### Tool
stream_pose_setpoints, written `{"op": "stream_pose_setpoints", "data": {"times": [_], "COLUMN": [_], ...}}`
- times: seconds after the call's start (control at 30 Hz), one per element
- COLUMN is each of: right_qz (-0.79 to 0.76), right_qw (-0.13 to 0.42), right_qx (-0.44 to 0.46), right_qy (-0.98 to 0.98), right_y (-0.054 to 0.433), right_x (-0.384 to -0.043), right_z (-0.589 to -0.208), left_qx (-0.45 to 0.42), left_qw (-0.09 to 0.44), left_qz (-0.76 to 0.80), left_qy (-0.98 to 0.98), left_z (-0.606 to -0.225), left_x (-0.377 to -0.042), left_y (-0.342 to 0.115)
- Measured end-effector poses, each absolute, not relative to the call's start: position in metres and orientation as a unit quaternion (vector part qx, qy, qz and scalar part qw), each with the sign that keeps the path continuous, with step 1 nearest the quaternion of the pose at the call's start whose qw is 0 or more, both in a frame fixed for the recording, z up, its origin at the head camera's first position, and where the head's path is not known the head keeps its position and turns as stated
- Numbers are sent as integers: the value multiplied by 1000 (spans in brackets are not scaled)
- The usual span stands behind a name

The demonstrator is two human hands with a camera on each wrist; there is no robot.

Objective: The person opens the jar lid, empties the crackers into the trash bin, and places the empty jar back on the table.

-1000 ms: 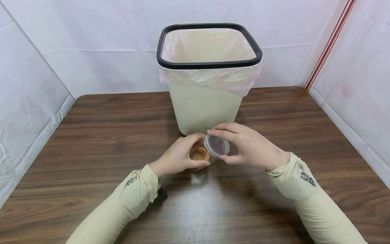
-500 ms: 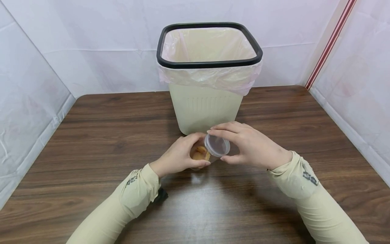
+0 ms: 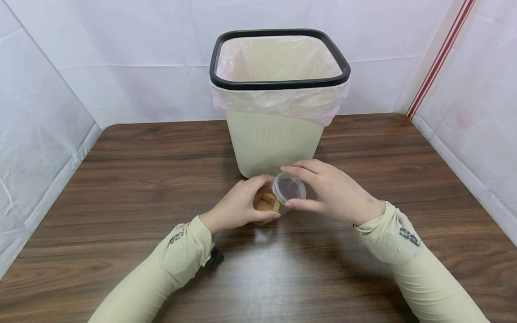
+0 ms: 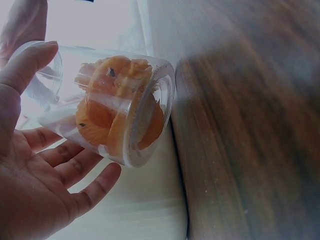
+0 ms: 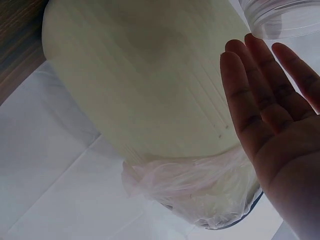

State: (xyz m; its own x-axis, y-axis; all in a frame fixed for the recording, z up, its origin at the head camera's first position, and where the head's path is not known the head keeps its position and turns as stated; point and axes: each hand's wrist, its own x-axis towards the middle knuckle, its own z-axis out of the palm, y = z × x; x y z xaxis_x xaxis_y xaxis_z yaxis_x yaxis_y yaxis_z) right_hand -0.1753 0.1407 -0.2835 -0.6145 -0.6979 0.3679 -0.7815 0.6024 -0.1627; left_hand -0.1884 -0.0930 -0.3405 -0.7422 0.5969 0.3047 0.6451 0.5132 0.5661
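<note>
My left hand (image 3: 242, 204) grips a clear plastic jar (image 4: 67, 112) from its left side, thumb on the near side and fingers round the far side. The jar stands on the table, its base right at the wood. Inside lie several orange pieces (image 4: 102, 112) with rough, pale broken edges and a few dark specks. A clear round screw lid (image 3: 289, 186) sits tilted at the jar's mouth, its disc turned toward the head camera. My right hand (image 3: 329, 190) pinches it between thumb and fingertips. In the right wrist view, the fingers reach up beside the clear rim.
Just behind the jar stands a cream waste bin (image 3: 278, 139) with a black rim (image 3: 282, 85) and a pinkish liner bag (image 3: 282, 105). A small black object (image 3: 215, 259) pokes out beneath my left forearm. White sheeting (image 3: 133, 67) surrounds the dark wooden table (image 3: 161, 166).
My right thumb has slid left along the lid's near edge, and the fingertips have shifted slightly. The lid has moved a little upward in view. My left hand and the jar stay in place.
</note>
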Motion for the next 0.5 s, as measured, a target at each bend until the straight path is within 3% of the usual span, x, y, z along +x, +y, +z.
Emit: {"op": "stream_pose_setpoints", "data": {"times": [0.5], "right_qz": [126], "right_qw": [144], "right_qx": [374], "right_qy": [-907], "right_y": [139], "right_x": [-174], "right_z": [-283], "left_qx": [-357], "left_qw": [35], "left_qz": [-341], "left_qy": [-869], "left_z": [-340], "left_x": [-188], "left_y": [-92]}}
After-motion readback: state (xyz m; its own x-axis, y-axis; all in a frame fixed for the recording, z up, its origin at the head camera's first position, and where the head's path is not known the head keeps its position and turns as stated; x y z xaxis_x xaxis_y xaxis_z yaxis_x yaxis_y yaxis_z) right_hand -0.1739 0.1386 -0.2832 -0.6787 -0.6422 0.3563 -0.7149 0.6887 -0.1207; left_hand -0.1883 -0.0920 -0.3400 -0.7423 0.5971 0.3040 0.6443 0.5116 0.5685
